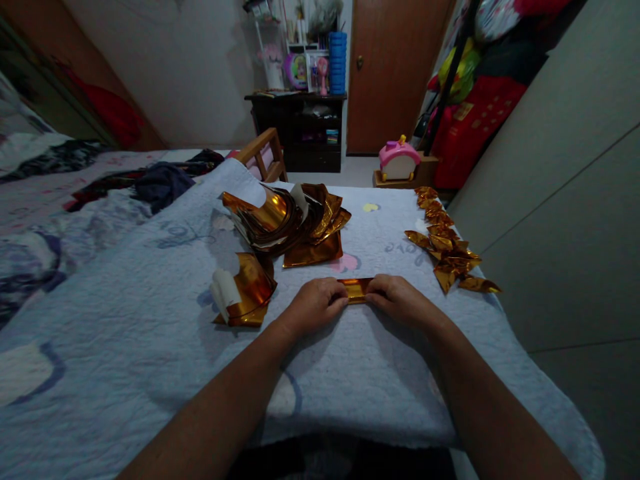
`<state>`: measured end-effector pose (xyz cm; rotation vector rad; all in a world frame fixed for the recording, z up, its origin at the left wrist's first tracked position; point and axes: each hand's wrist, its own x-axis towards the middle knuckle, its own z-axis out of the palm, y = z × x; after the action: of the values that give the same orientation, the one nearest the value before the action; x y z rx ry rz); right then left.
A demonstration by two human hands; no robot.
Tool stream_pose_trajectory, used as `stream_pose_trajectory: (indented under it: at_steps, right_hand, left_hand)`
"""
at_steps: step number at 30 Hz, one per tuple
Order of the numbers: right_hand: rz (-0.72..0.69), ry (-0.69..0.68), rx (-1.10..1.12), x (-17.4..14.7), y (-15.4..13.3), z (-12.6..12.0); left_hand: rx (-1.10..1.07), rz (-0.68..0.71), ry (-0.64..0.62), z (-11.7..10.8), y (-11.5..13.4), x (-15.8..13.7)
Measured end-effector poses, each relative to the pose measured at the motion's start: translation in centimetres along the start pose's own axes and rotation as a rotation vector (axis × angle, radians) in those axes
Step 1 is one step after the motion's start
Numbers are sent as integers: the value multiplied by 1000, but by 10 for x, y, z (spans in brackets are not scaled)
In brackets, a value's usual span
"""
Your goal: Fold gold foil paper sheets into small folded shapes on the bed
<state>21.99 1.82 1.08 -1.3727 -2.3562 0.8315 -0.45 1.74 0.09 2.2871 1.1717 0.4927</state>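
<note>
A strip of shiny gold foil paper (357,291), folded narrow, lies across the cloth in front of me. My left hand (320,303) grips its left end, with thumb and fingers closed on it. On the other end, my right hand (396,299) pinches the foil the same way. Just left of my left hand is a small curled stack of gold foil sheets (250,290) with a pale backing showing. Beyond it sits a larger pile of gold foil sheets (273,217), bent and fanned. Folded gold foil pieces (450,257) lie in a row at the right edge.
A pale blue patterned cloth (165,373) covers the surface under my hands. Clothes and bedding (165,183) lie at the left. A pink and white toy case (399,160) stands past the far edge, near a wooden door (395,87). A grey panel (565,220) rises at the right.
</note>
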Motion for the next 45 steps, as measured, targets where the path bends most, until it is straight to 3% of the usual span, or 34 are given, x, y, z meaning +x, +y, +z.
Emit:
stream_pose_trajectory:
  at_steps: [19, 45]
  right_hand:
    - [124, 40, -80, 3, 0, 7]
    - [155, 62, -89, 5, 0, 9]
  left_hand:
    - [14, -138, 31, 2, 1, 2]
    - [117, -140, 32, 3, 6, 4]
